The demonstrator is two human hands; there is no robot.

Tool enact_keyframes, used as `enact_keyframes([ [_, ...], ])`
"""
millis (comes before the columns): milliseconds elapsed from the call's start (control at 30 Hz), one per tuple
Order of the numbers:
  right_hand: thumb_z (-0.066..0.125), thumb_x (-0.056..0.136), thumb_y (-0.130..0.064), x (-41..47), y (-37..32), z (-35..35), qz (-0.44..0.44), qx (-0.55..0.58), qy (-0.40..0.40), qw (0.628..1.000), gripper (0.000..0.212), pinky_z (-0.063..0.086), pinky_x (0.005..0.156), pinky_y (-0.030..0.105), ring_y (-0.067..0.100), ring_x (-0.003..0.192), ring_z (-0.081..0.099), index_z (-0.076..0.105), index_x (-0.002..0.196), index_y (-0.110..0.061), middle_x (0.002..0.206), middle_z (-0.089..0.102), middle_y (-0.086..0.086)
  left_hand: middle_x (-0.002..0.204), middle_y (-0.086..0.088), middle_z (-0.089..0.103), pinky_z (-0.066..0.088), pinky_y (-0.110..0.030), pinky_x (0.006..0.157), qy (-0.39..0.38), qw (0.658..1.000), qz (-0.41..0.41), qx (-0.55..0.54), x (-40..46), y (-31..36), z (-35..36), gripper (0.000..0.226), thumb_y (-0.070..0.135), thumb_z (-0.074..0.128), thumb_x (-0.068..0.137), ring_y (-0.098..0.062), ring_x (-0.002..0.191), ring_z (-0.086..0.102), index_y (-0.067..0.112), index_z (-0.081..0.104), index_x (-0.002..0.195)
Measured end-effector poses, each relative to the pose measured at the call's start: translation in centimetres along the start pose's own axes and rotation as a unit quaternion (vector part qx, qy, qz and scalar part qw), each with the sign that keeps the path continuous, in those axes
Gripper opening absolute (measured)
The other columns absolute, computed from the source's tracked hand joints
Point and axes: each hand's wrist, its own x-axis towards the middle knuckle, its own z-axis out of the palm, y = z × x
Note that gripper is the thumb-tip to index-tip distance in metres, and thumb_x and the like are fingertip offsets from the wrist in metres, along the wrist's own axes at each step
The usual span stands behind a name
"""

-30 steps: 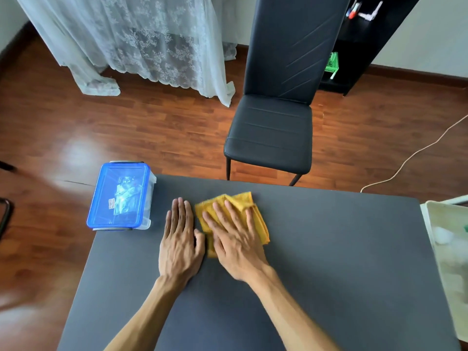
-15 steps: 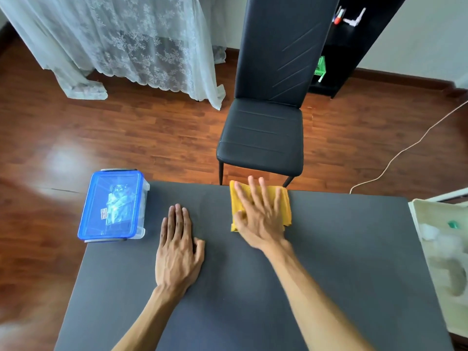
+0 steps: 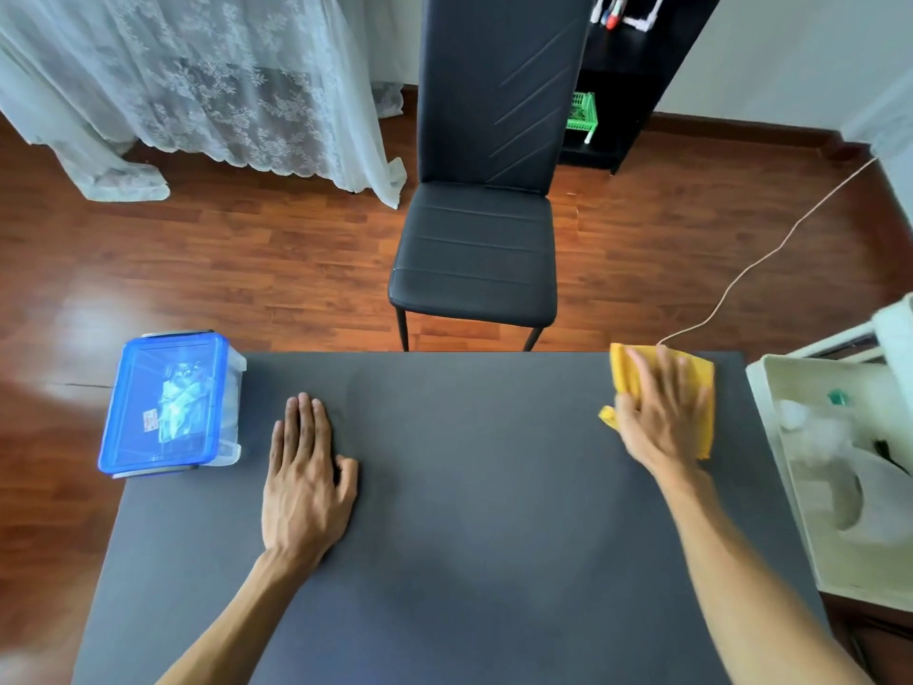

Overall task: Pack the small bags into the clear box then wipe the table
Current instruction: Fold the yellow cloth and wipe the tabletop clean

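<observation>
Layout relative to the table (image 3: 469, 487). The clear box (image 3: 170, 402), lid on, sits at the table's far-left corner, with the small bags (image 3: 180, 400) inside. The left hand (image 3: 306, 479) lies flat on the table just right of the box. The right hand (image 3: 659, 412) presses on the cloth (image 3: 699, 383) at the far-right corner. The chair (image 3: 477, 249) stands beyond the far edge, centred. A bin (image 3: 790, 388) stands beside the table's right edge.

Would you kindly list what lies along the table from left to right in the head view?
Clear box → left hand → right hand pressing the yellow cloth → white bin beside the table.
</observation>
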Motion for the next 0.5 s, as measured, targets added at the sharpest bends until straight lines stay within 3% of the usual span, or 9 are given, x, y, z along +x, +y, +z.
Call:
enact_keyframes([
  [133,0.022,0.086,-0.041,-2.7,5.6,0.2,0.087,0.009,-0.008,0.996,0.074,-0.002,0.123,0.061,0.026,0.157,-0.001,0.013,0.16,-0.039,0.171,0.007,0.005,0.16,-0.024,0.017,0.01,-0.044,0.123,-0.004,1.0,-0.005,0.012,0.1,0.4,0.2,0.074,0.03,0.03,0.085,-0.031,0.151,0.011,-0.006,0.023,0.149],
  [233,0.028,0.089,-0.041,-2.8,2.0,1.3,0.073,0.012,-0.005,0.997,0.073,0.0,0.122,0.062,0.027,0.157,0.0,0.013,0.16,-0.038,0.171,0.006,0.006,0.16,-0.023,0.016,0.01,-0.044,0.123,-0.002,1.0,-0.006,0.026,0.1,0.5,0.3,0.074,0.031,0.028,0.086,-0.03,0.151,0.01,-0.006,0.021,0.15],
  [300,0.043,0.092,-0.037,-2.6,-3.2,2.2,-0.003,0.002,-0.008,1.0,0.073,0.0,0.122,0.062,0.027,0.157,0.001,0.015,0.16,-0.039,0.171,0.006,0.005,0.16,-0.023,0.016,0.01,-0.044,0.123,0.002,1.0,-0.008,0.026,0.0,0.5,0.4,0.074,0.032,0.028,0.086,-0.03,0.151,0.009,-0.005,0.021,0.15],
  [367,0.048,0.09,-0.035,-4.5,-9.4,3.4,-0.138,-0.009,-0.02,0.99,0.076,-0.001,0.122,0.062,0.028,0.157,0.001,0.017,0.16,-0.04,0.171,0.006,0.005,0.16,-0.022,0.017,0.009,-0.043,0.123,0.005,1.0,-0.011,0.023,-0.1,0.5,0.4,0.074,0.032,0.027,0.086,-0.029,0.151,0.009,-0.005,0.02,0.15],
  [500,0.039,0.079,-0.039,-14.3,-16.6,6.8,-0.41,0.019,-0.1,0.906,0.08,0.001,0.121,0.063,0.028,0.157,-0.002,0.024,0.158,-0.04,0.171,0.007,0.004,0.16,-0.021,0.016,0.009,-0.044,0.123,0.008,1.0,-0.008,0.009,-0.3,0.6,0.3,0.071,0.029,0.022,0.088,-0.027,0.151,0.008,-0.005,0.019,0.15],
])
